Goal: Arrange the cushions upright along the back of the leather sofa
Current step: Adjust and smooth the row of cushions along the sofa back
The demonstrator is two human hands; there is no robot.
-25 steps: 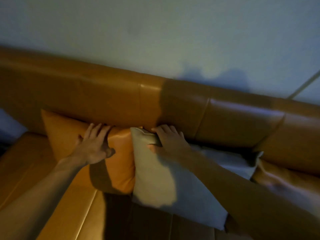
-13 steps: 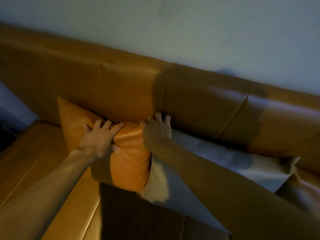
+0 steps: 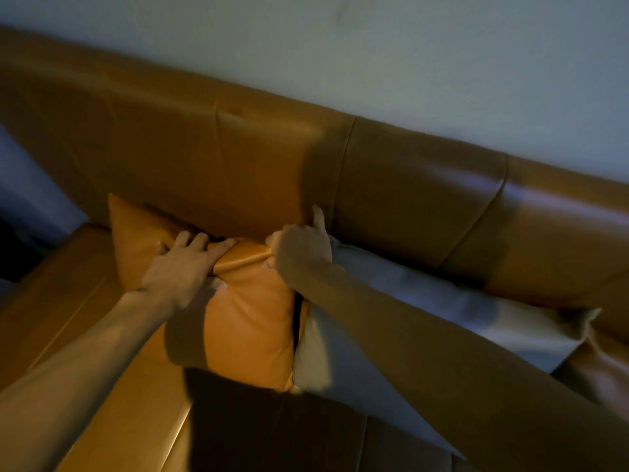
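Observation:
An orange leather cushion (image 3: 248, 321) leans against the backrest of the tan leather sofa (image 3: 408, 185). My left hand (image 3: 183, 267) grips its top edge, fingers over the rim and thumb on the front. Right beside it leans a pale beige cushion (image 3: 425, 301), touching the orange one. My right hand (image 3: 301, 248) is closed at the top where the two cushions meet, and its forearm lies across the beige cushion. Which of the two cushions it pinches is unclear.
The sofa seat (image 3: 112, 420) stretches toward me, partly in dark shadow. A plain pale wall (image 3: 408, 56) rises behind the backrest. At the far right a further leather cushion corner (image 3: 606, 366) shows past the beige one.
The view has swung left. My right hand shifted from the beige cushion's top corner toward the seam between both cushions. The orange cushion's top edge now puckers under my left hand's grip.

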